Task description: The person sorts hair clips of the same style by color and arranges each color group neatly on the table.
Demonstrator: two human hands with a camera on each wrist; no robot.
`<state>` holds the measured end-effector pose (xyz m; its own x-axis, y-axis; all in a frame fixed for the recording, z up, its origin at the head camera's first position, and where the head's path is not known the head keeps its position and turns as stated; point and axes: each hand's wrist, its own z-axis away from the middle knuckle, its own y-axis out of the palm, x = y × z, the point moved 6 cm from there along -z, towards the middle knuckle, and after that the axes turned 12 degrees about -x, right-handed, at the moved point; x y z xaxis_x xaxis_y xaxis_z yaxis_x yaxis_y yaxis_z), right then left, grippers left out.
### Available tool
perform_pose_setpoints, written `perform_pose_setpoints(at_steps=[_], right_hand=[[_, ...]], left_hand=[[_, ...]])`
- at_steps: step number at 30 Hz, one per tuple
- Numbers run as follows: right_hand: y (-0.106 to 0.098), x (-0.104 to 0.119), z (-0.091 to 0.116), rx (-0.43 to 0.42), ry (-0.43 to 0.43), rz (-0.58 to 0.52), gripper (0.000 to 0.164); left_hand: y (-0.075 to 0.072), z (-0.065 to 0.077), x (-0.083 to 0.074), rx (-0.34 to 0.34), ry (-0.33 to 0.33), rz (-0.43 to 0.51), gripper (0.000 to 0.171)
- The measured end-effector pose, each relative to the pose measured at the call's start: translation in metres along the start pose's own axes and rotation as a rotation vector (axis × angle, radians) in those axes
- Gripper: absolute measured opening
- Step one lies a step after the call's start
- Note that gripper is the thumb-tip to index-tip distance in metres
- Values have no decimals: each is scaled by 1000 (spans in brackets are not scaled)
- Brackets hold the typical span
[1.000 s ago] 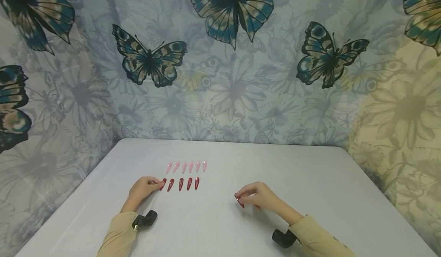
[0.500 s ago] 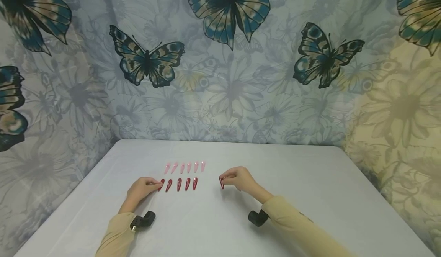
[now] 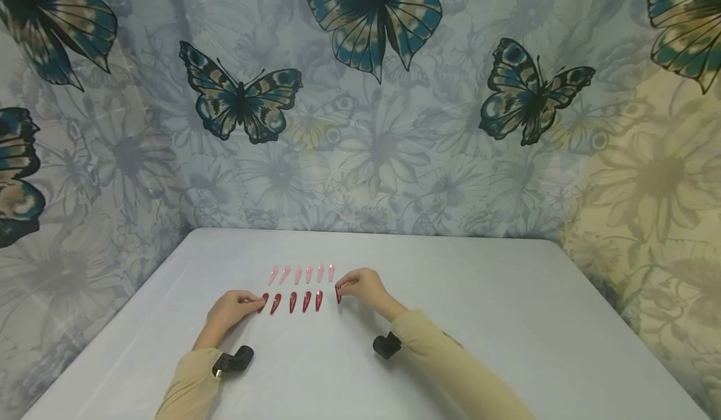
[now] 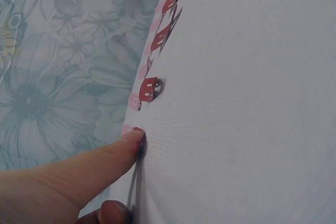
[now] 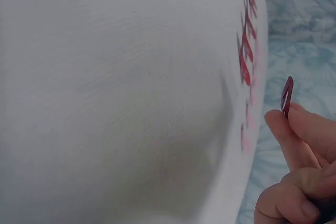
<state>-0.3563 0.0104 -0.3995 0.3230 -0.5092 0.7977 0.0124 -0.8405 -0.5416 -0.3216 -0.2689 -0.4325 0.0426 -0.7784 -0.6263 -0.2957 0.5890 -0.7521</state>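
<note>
My right hand (image 3: pixel 365 287) pinches a red snap hair clip (image 3: pixel 338 294) between thumb and fingertip, just right of the row of red clips. In the right wrist view, that held clip (image 5: pixel 286 95) points up from the fingertips, off the table. My left hand (image 3: pixel 228 308) rests at the row's left end, a straight finger (image 4: pixel 107 163) touching the leftmost red clip (image 4: pixel 140 142). Several other red hair clips (image 3: pixel 293 302) lie side by side. Behind them runs a row of pink hair clips (image 3: pixel 309 275).
All the clips lie on a white-covered table (image 3: pixel 479 295). Its back edge meets a hanging cloth (image 3: pixel 388 176) printed with flowers and butterflies. Black wrist cameras (image 3: pixel 387 346) sit below both hands.
My right hand has moved left and farther back with the red hair clip, closing on the row's right end. My left hand has stayed at the leftmost red clip.
</note>
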Motion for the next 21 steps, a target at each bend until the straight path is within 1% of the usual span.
perform_pose_setpoints(at_steps=[6, 12, 14, 18, 21], right_hand=[[9, -2, -7, -24, 45, -1, 8], [19, -8, -9, -34, 100, 1, 7], [22, -10, -9, -29, 120, 5, 7], [26, -12, -7, -31, 121, 18, 7], [28, -10, -6, -36, 80, 26, 7]], left_hand=[[-2, 1, -2, -1, 4, 4, 20], [1, -1, 3, 1, -2, 13, 18], [0, -2, 3, 0, 7, 14, 19], [0, -1, 2, -2, 15, 5, 20], [0, 0, 2, -4, 3, -3, 20]])
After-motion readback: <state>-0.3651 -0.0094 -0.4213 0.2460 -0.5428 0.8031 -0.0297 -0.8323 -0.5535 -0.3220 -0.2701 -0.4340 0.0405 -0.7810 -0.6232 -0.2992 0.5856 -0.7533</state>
